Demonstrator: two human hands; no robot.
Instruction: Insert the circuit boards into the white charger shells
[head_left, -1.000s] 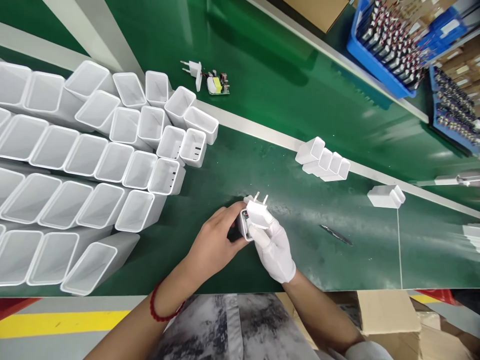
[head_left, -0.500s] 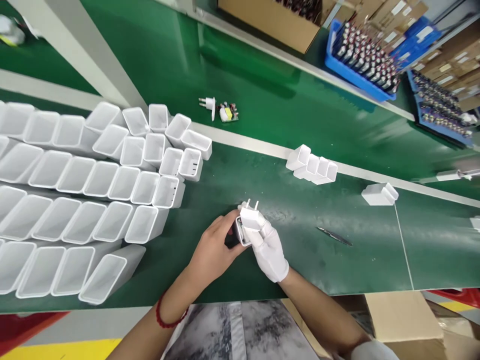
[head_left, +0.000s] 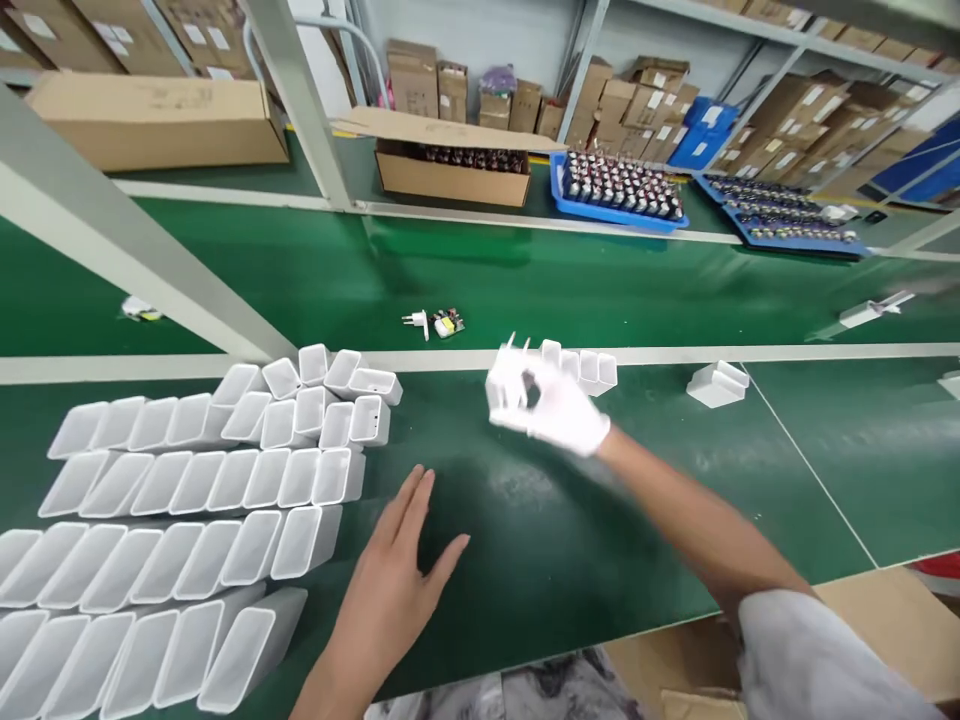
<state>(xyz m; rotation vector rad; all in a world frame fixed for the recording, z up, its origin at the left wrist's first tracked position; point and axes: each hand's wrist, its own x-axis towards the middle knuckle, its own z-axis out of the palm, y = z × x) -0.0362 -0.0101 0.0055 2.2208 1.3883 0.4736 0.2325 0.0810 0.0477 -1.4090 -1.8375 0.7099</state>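
Observation:
My right hand [head_left: 562,402], in a white glove, is raised over the far part of the green bench, fingers closed round a white plug adapter [head_left: 506,378]. Two metal pins stick up from the adapter; motion blurs its outline. Bare and empty, my left hand [head_left: 397,570] hovers low over the bench with its fingers stretched and thumb apart. It is nearest to the rows of open white plastic housings [head_left: 300,545] on the left. A few more white housings [head_left: 598,370] stand just behind my gloved hand.
A loose plug piece [head_left: 418,322] and a small circuit board [head_left: 448,323] lie beyond the pale strip. White cases [head_left: 718,384] are at right. A slanted post [head_left: 142,215] rises at left. A blue tray [head_left: 619,215] of parts and a cardboard box [head_left: 454,182] sit on the shelf.
My right hand has moved away and up with the adapter, while my left hand has let go and dropped back left. The view has tilted up toward the shelves.

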